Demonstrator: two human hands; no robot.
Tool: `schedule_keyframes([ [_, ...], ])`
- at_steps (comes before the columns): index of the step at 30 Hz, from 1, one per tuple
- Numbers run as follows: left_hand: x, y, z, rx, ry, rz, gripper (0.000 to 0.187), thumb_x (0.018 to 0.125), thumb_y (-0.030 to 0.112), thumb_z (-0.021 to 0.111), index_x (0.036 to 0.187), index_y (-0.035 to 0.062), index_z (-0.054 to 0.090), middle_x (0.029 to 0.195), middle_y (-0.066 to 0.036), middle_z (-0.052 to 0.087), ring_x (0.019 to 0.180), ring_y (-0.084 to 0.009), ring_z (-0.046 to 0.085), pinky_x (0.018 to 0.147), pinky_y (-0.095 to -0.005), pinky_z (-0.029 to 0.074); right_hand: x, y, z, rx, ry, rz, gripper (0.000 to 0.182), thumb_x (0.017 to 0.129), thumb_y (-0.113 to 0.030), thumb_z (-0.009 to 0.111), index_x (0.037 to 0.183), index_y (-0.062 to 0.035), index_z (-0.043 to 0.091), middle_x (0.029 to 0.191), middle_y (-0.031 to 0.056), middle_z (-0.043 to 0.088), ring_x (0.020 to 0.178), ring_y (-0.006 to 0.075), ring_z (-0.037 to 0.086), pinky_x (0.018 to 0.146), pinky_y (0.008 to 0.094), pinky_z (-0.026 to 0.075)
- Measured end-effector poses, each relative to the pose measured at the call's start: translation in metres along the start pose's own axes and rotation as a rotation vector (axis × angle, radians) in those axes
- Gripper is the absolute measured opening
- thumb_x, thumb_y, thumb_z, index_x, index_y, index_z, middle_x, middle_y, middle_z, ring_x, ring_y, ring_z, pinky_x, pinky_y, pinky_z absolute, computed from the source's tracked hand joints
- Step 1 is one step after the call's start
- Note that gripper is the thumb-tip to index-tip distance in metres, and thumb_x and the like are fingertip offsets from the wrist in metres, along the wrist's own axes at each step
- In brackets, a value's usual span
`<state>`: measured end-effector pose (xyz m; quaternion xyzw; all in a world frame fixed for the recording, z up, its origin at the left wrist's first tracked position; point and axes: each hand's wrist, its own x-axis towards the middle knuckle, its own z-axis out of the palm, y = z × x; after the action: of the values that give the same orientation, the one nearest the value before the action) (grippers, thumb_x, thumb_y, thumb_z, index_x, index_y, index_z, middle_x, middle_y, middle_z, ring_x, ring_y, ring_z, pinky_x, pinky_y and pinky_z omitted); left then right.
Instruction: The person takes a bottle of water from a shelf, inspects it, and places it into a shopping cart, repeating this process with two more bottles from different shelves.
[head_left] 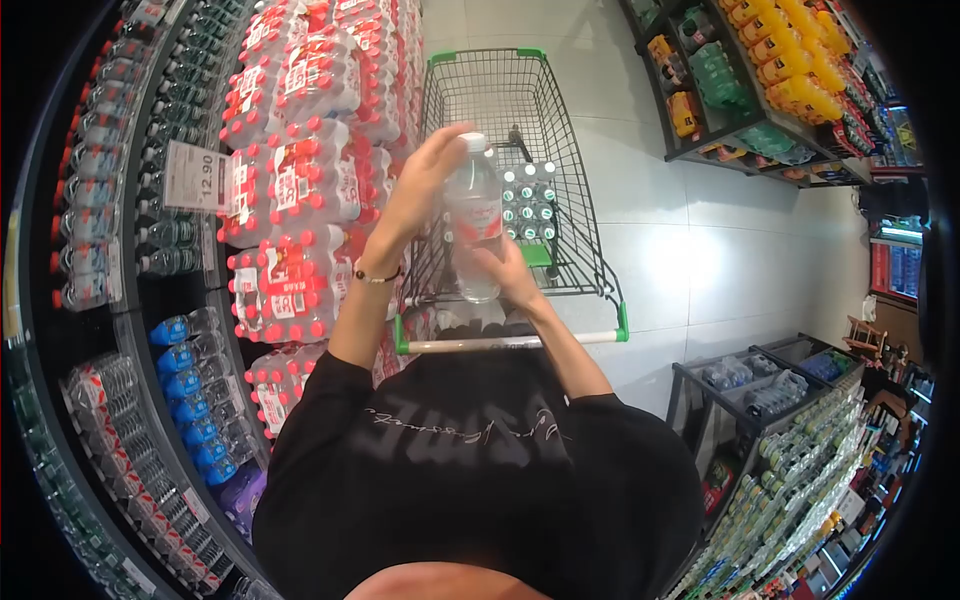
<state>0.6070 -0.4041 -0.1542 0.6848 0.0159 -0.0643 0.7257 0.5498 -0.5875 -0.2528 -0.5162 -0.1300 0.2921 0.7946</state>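
Observation:
A clear plastic bottle [478, 210] with a white cap and a red-and-white label is held upright in front of me, over the near end of a shopping cart [575, 150]. My left hand [432, 175] curls around its upper part near the cap, fingers partly hidden behind it. Lower down, my right hand [512, 272] grips the bottle near its base, thumb across the front. Inside the cart, behind the bottle, lies a pack of bottles [530, 200] with white and green caps. The cart's handle [510, 343] runs just below my forearms.
Shrink-wrapped packs of red-capped bottles [300, 180] are stacked left of the cart. Beyond them are shelves of bottles [185, 120] and a price sign [196, 178] reading 12.90. Tiled floor [640, 220] lies to the right, with drink racks [740, 120] farther over.

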Motion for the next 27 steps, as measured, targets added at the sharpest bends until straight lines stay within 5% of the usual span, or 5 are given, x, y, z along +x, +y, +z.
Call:
schedule_keyframes([
  [3,0.079,-0.05,0.004,0.11,-0.058,-0.055,0.05,0.099,0.031,0.061,0.136,-0.0007,0.05,0.121,-0.011,0.067,0.113,-0.0147,0.061,0.097,-0.0296,0.046,0.038,0.004,-0.059,-0.063,0.133,0.08,0.047,0.091,-0.026,0.069,0.126,-0.0018,0.049,0.117,0.0095,0.063,0.107,0.0169,0.062,0.092,0.0357,0.05],
  [10,0.213,-0.149,0.009,0.62,0.035,-0.005,0.051,0.088,0.029,0.071,0.131,0.0062,0.055,0.079,-0.008,0.06,0.069,-0.0143,0.053,0.067,-0.0339,0.048,0.167,0.046,-0.208,-0.657,0.146,0.213,0.071,0.075,-0.032,0.082,0.129,0.0001,0.049,0.12,0.0156,0.063,0.11,0.0239,0.062,0.095,0.036,0.048],
  [13,0.242,-0.182,0.017,0.626,-0.025,0.105,0.05,0.088,0.021,0.069,0.132,0.0047,0.053,0.085,-0.015,0.065,0.073,-0.0233,0.061,0.071,-0.0368,0.05,0.221,0.086,-0.253,-0.717,0.128,0.122,0.071,0.069,-0.032,0.086,0.123,0.0007,0.052,0.115,0.0184,0.065,0.108,0.031,0.065,0.092,0.0391,0.05],
  [17,0.266,-0.254,0.019,0.704,-0.101,0.226,0.047,0.085,0.009,0.064,0.131,0.0051,0.055,0.119,-0.024,0.064,0.111,-0.0401,0.062,0.095,-0.0437,0.049,0.282,0.154,-0.313,-0.819,0.078,0.017,0.071,0.067,-0.026,0.086,0.127,-0.0063,0.053,0.121,0.0154,0.065,0.113,0.0323,0.063,0.095,0.0404,0.05],
  [27,0.274,-0.412,-0.011,0.716,-0.107,0.114,0.045,0.08,0.001,0.066,0.124,0.0051,0.06,0.131,-0.017,0.061,0.122,-0.0357,0.057,0.102,-0.0425,0.046,0.312,0.262,-0.377,-1.034,-0.129,0.332,0.069,0.071,-0.014,0.079,0.136,-0.0119,0.055,0.136,0.0131,0.059,0.125,0.0313,0.056,0.106,0.0416,0.045],
])
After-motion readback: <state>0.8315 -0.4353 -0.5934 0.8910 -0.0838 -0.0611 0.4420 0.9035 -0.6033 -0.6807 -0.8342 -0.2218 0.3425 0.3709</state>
